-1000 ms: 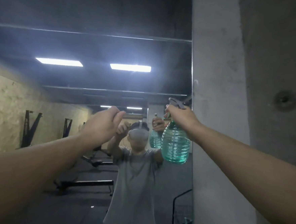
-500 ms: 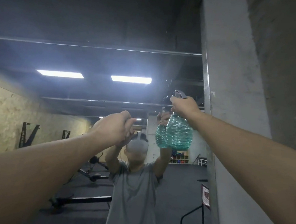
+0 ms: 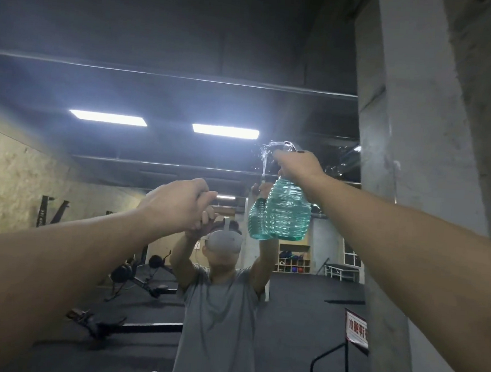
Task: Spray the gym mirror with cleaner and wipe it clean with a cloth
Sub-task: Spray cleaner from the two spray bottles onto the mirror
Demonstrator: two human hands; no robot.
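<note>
The spray bottle (image 3: 288,210) is in my right hand (image 3: 296,163), held high and upright, close in front of the mirror (image 3: 169,99). Its body is clear teal plastic with round ribs, wide at the bottom and narrow at the neck, and the grey spray head is at the top under my fingers. Wet splashes and a thin run of liquid are on the glass just beside the nozzle. The mirror is big and reaches to a concrete pillar on its right edge. The bottle's reflection is touching the real bottle at its left side. I cannot see a cloth.
</note>
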